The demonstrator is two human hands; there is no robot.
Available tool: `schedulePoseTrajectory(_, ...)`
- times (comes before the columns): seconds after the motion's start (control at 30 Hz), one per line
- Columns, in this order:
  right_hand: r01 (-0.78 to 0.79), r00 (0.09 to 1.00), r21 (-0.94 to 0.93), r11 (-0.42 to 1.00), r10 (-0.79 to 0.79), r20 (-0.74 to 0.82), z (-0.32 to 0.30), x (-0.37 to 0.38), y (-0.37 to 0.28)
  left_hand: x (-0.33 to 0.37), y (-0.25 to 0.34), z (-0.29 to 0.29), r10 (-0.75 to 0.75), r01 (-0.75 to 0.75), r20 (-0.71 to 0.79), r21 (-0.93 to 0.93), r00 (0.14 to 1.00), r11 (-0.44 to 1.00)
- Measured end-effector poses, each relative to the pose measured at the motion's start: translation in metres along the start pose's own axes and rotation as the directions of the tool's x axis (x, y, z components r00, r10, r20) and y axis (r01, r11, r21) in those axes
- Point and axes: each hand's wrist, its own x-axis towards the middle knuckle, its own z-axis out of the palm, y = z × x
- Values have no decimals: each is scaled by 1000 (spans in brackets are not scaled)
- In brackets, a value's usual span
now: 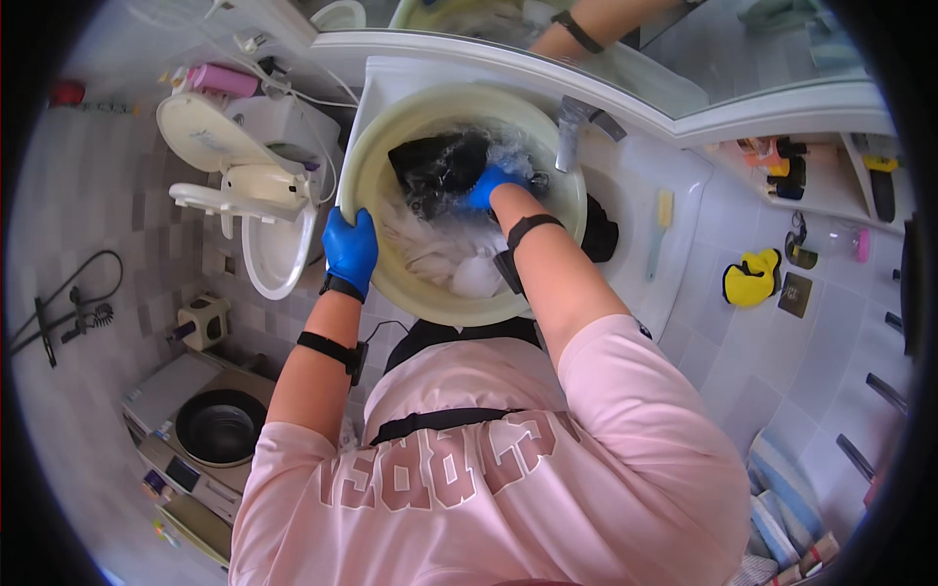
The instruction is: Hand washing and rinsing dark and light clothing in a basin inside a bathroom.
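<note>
A large cream basin [358,186] holds water with a black garment [425,161] toward the back and pale cloth [435,249] nearer me. My left hand [350,252], in a blue glove, grips the basin's left rim, thumb over the edge. My right hand [491,186], gloved too, reaches down into the water beside the black garment, amid splashes. Water and foam hide its fingers, so whether it holds anything does not show. A grey faucet [570,137] stands over the basin's back right edge.
On the white sink counter [635,176] right of the basin lie a dark cloth [600,230] and a long-handled brush [660,225]. A toilet [278,254] with raised lid stands left. Lower left, a black pan [221,427]. A mirror [762,49] edges the back.
</note>
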Motion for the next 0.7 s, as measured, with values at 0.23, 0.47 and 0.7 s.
schedulePoseTrajectory(0.23, 69, 984, 490, 869, 20, -175, -37, -32, 6, -5, 8, -3, -26, 26, 15, -9, 1000, 1000)
schedulePoseTrajectory(0.47, 313, 878, 484, 817, -55, -475, -42, -65, 7, -2, -4, 2, -48, 48, 6, -13, 999, 999)
schedulePoseTrajectory(0.7, 634, 519, 381, 673, -4, -855, -72, -154, -9, -2, -4, 2, -65, 65, -8, 12, 998, 998)
